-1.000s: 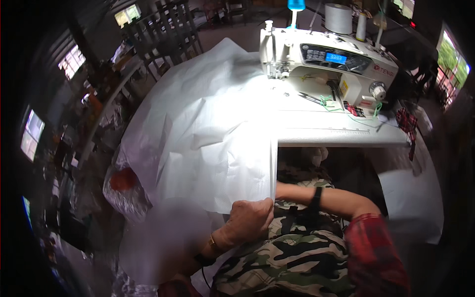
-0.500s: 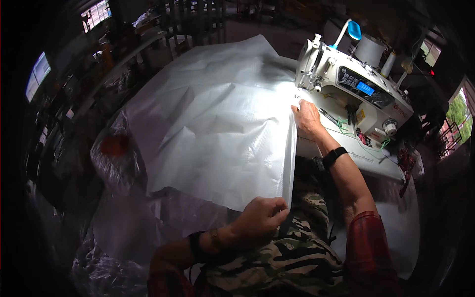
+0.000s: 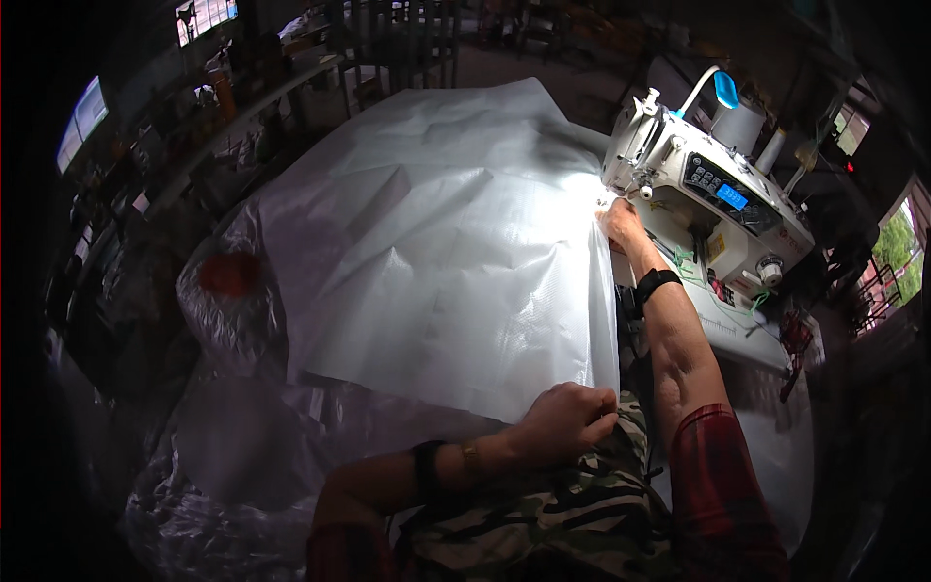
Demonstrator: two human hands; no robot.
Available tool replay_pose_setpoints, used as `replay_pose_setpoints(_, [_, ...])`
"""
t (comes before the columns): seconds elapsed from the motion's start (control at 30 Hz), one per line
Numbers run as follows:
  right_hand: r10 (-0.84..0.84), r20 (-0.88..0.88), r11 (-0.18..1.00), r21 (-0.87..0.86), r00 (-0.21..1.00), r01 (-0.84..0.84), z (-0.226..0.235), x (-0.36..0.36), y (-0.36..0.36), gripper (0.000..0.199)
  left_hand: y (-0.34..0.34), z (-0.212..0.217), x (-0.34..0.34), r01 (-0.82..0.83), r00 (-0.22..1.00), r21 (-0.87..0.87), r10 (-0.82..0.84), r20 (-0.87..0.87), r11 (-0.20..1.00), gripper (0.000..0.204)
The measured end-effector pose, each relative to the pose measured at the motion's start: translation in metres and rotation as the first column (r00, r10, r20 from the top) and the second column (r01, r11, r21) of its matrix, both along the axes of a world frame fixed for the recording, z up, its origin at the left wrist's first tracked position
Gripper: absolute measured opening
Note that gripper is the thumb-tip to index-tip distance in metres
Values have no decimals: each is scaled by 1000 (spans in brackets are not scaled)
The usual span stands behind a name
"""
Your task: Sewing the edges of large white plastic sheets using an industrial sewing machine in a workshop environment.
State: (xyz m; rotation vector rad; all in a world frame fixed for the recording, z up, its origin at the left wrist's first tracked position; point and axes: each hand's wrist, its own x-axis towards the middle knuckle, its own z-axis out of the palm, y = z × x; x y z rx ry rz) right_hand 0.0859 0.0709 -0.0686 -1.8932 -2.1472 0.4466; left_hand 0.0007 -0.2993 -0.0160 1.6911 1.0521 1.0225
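Observation:
A large white plastic woven sheet (image 3: 456,262) lies spread with soft creases across the work surface. Its right edge runs up to the needle area of a white sewing machine (image 3: 669,145), where a bright lamp shines. My right hand (image 3: 623,223) is closed on that edge just below the presser foot, fingertips partly lost in the glare. At the sheet's near right corner, above my lap, my left hand (image 3: 570,417) is closed with the corner pinched between thumb and fingers.
Crumpled clear plastic (image 3: 233,330) hangs at the left, with a reddish-orange thing (image 3: 230,274) showing there. Green threads (image 3: 690,264) and a dark red tangle (image 3: 797,335) lie right of my right arm. Thread cones (image 3: 739,126) stand behind the machine. Chairs (image 3: 400,48) stand far back.
The whole view has shifted, so the machine appears farther right. My left hand has moved right with the sheet's corner. My right hand is a little nearer the needle, still on the edge.

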Motion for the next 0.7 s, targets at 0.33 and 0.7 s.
replay_pose_setpoints(0.33, [-50, 327, 996, 90, 944, 21, 41, 52, -4, 29, 11, 7, 25, 134, 991, 136, -133, -13, 982, 20])
replay_pose_setpoints(0.7, [15, 468, 961, 238, 884, -142, 59, 19, -80, 16, 10, -2, 24, 120, 993, 113, -117, -31, 986, 18])
